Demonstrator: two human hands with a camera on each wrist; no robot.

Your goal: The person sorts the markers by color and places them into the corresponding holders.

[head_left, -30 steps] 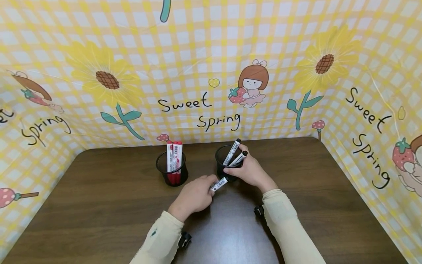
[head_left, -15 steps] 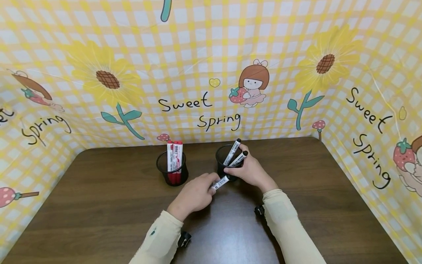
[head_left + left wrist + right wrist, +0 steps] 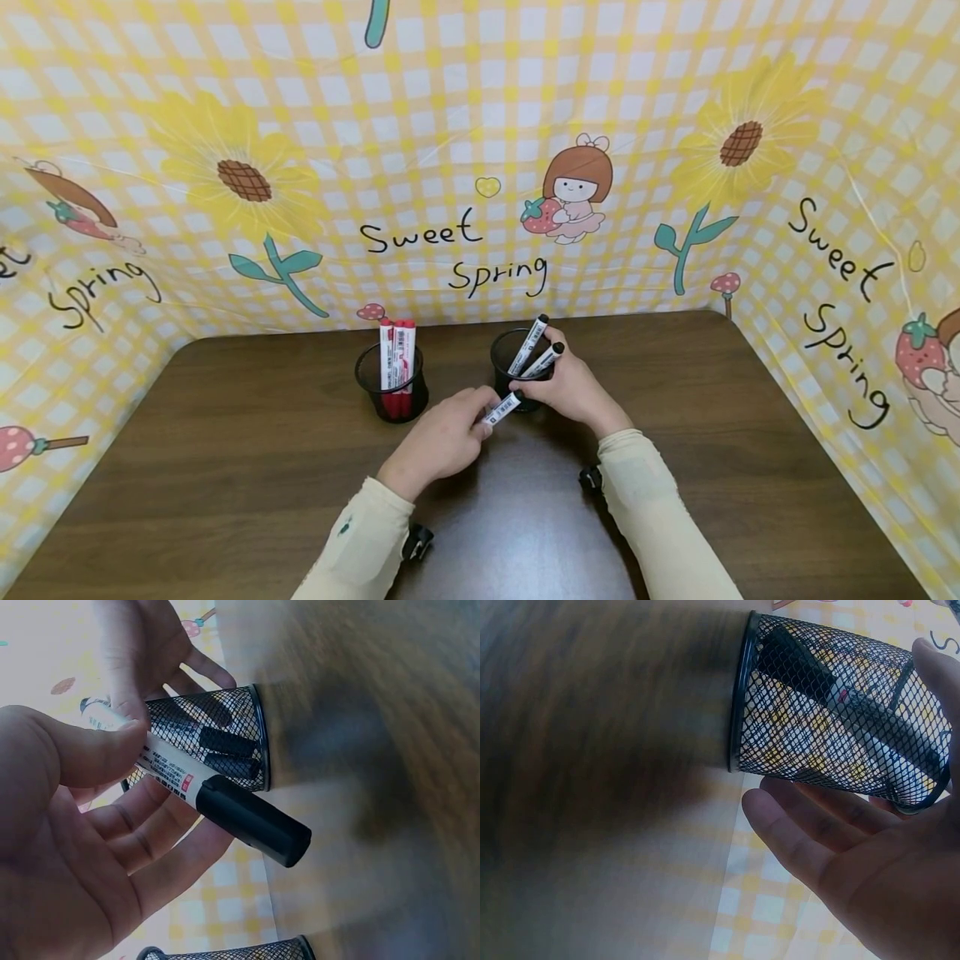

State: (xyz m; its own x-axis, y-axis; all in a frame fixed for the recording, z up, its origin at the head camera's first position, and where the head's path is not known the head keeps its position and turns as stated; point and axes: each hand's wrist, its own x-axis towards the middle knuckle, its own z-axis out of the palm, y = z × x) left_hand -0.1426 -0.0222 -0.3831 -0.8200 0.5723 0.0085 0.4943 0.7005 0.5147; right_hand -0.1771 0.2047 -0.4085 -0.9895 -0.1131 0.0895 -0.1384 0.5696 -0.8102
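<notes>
In the head view my left hand [image 3: 442, 433] pinches a white marker [image 3: 502, 409] between thumb and fingers, tilted, its upper end at the near rim of a black mesh pen cup [image 3: 501, 367]. The left wrist view shows the marker's thick black end [image 3: 251, 820] pointing down and away from the palm. My right hand [image 3: 577, 387] holds that cup, thumb at the near rim and fingers round its right side. Two white markers with black ends lean inside, one a black-tipped marker [image 3: 528, 346] standing higher. In the right wrist view the fingers [image 3: 795, 844] lie along the cup's mesh wall [image 3: 802, 754].
A second black mesh cup [image 3: 372, 387] stands to the left on the brown wooden table [image 3: 247, 467], with several red-capped white markers [image 3: 397, 358] upright in it. A yellow checked cloth [image 3: 420, 167] rises behind the table and at both sides.
My left hand has moved slightly up and forward, bringing the marker's upper end from below the cup's rim up to it. The right hand and both cups stay put.
</notes>
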